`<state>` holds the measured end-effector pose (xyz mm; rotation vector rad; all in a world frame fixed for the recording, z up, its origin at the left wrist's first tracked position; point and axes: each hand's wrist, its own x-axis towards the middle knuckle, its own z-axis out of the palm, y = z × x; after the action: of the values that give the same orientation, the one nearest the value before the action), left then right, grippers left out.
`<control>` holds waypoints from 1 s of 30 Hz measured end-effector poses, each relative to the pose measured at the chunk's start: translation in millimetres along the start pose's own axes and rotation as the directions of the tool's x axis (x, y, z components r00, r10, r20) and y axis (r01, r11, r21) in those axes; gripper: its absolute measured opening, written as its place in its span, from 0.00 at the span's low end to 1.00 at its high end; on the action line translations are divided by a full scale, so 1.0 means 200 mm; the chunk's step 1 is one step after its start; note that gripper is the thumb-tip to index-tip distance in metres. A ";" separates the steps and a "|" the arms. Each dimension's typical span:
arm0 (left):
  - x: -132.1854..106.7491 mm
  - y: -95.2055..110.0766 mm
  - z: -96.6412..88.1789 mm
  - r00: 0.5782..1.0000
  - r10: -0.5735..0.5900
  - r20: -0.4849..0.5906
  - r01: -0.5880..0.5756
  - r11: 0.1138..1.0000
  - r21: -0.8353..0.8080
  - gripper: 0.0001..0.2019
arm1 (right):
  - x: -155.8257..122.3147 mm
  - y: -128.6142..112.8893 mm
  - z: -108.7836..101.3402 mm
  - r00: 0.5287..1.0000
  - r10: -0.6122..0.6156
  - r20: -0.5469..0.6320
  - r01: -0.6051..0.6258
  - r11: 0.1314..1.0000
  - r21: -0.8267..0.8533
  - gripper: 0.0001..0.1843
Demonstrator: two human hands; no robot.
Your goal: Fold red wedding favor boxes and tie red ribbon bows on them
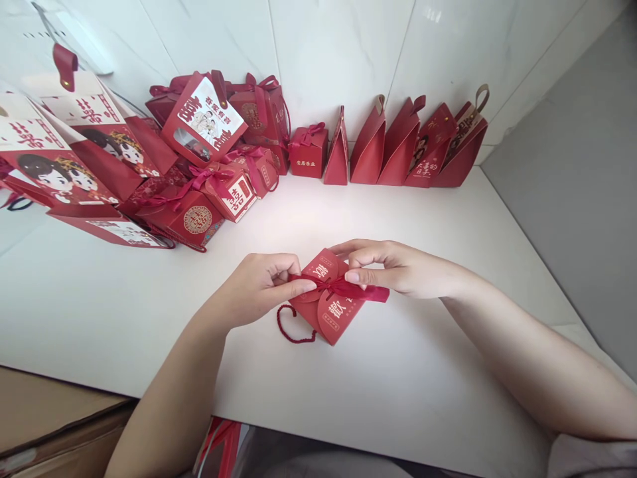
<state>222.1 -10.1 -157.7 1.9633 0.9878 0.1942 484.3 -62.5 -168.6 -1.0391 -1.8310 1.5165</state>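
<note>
A small red gift box [332, 312] with rounded flaps and pale characters rests on the white table [398, 372]. A dark red ribbon [348, 289] crosses its top, and a red cord loop [293, 332] trails from its left side. My left hand [259, 287] is closed, pinching the ribbon's left end at the box's edge. My right hand [393, 265] is closed too, with thumb and forefinger pinched on the ribbon's right part above the box.
A heap of red gift boxes and bags with bows [199, 172] fills the back left. A row of several folded red bags [398, 146] leans on the white wall. Cardboard [44, 411] lies below the table's front edge at left. The grey floor [572, 172] shows at right.
</note>
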 end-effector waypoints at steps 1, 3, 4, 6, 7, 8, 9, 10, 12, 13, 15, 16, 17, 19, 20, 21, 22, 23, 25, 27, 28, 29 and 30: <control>0.00 0.00 0.00 1.000 0.004 0.001 -0.004 1.000 0.010 0.21 | 0.00 0.00 0.00 1.000 0.010 0.004 -0.010 1.000 -0.003 0.16; 0.00 0.00 0.00 1.000 0.017 0.003 -0.017 1.000 0.024 0.20 | 0.00 0.00 -0.01 1.000 0.029 0.012 -0.028 0.999 -0.014 0.15; 0.00 0.00 0.00 1.000 0.026 0.007 -0.027 0.999 0.028 0.20 | 0.00 0.00 -0.01 0.999 0.033 0.012 -0.033 0.999 -0.019 0.15; 0.00 0.00 -0.01 0.999 0.043 0.016 -0.044 0.998 0.038 0.20 | 0.00 0.00 -0.01 0.999 0.041 0.012 -0.041 0.999 -0.028 0.15; 0.00 0.00 0.00 0.999 0.046 0.020 -0.047 0.998 0.041 0.20 | 0.00 0.00 -0.01 0.999 0.044 0.011 -0.043 0.999 -0.031 0.15; 0.00 0.00 0.00 0.999 0.044 0.021 -0.045 0.998 0.040 0.20 | 0.00 0.00 -0.01 0.999 0.045 0.011 -0.045 0.998 -0.032 0.15; 0.00 0.00 0.00 0.999 0.036 0.018 -0.036 0.999 0.031 0.20 | 0.00 0.00 -0.01 0.999 0.046 0.010 -0.046 0.998 -0.031 0.15; 0.00 0.00 0.00 1.000 0.022 0.017 -0.022 1.000 0.010 0.20 | 0.00 0.00 -0.01 0.999 0.047 0.009 -0.047 0.999 -0.027 0.15; 0.00 0.00 -0.01 0.999 -0.012 0.032 0.014 0.998 -0.063 0.20 | 0.00 0.00 -0.01 0.999 0.046 0.006 -0.046 0.999 -0.017 0.14; 0.00 0.00 -0.01 0.999 -0.023 0.047 0.028 0.994 -0.104 0.20 | 0.00 0.00 -0.01 0.999 0.044 0.002 -0.044 0.999 -0.014 0.14; 0.01 0.00 -0.03 0.996 -0.019 0.084 0.032 0.987 -0.160 0.19 | 0.00 0.00 -0.01 0.999 0.033 -0.012 -0.033 0.999 -0.012 0.14; 0.01 0.00 -0.04 0.994 -0.008 0.107 0.027 0.984 -0.174 0.19 | 0.00 0.00 -0.01 1.000 0.023 -0.020 -0.024 1.000 -0.011 0.14; 0.01 -0.01 -0.05 0.992 -0.001 0.129 0.024 0.983 -0.183 0.19 | 0.00 0.00 0.00 1.000 0.013 -0.028 -0.013 1.000 -0.004 0.15; 0.01 -0.01 -0.06 0.984 0.001 0.178 0.035 0.980 -0.198 0.19 | 0.00 0.00 0.00 0.999 -0.006 -0.036 0.007 1.000 0.022 0.17; 0.01 -0.01 -0.07 0.980 -0.002 0.200 0.045 0.977 -0.209 0.19 | 0.00 0.00 0.00 0.999 -0.013 -0.037 0.014 0.999 0.036 0.18; 0.01 -0.01 -0.07 0.977 -0.004 0.213 0.051 0.974 -0.219 0.19 | 0.00 0.00 0.01 0.999 -0.018 -0.037 0.019 0.999 0.045 0.19; 0.01 -0.01 -0.07 0.976 0.000 0.218 0.050 0.973 -0.224 0.19 | 0.00 0.01 0.01 0.999 -0.020 -0.035 0.022 0.999 0.049 0.19; 0.01 -0.01 -0.06 0.977 0.010 0.215 0.039 0.974 -0.223 0.20 | 0.00 0.01 0.01 0.999 -0.022 -0.031 0.023 0.999 0.047 0.18; 0.02 -0.01 -0.06 0.979 0.031 0.201 0.011 0.978 -0.207 0.20 | 0.00 0.01 0.00 1.000 -0.019 -0.018 0.020 0.999 0.034 0.17; 0.02 -0.02 -0.06 0.982 0.038 0.187 -0.005 0.985 -0.172 0.21 | 0.00 0.01 0.00 1.000 -0.012 -0.007 0.012 1.000 0.015 0.17; 0.01 -0.02 -0.06 0.982 0.032 0.187 -0.002 0.988 -0.155 0.21 | 0.00 0.01 0.00 1.000 -0.007 -0.004 0.007 1.000 0.005 0.17; 0.01 -0.03 -0.06 0.982 0.020 0.188 0.006 0.990 -0.139 0.21 | 0.00 0.00 0.00 1.000 -0.001 -0.002 0.001 1.000 -0.004 0.17; 0.01 -0.03 -0.06 0.981 0.007 0.192 0.017 0.992 -0.123 0.21 | 0.00 0.00 0.00 1.000 0.004 0.000 -0.004 1.000 -0.013 0.17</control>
<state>214.0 1.2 -155.2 1.8278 0.8348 0.0600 485.1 -62.5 -168.6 -1.0493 -1.8418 1.5092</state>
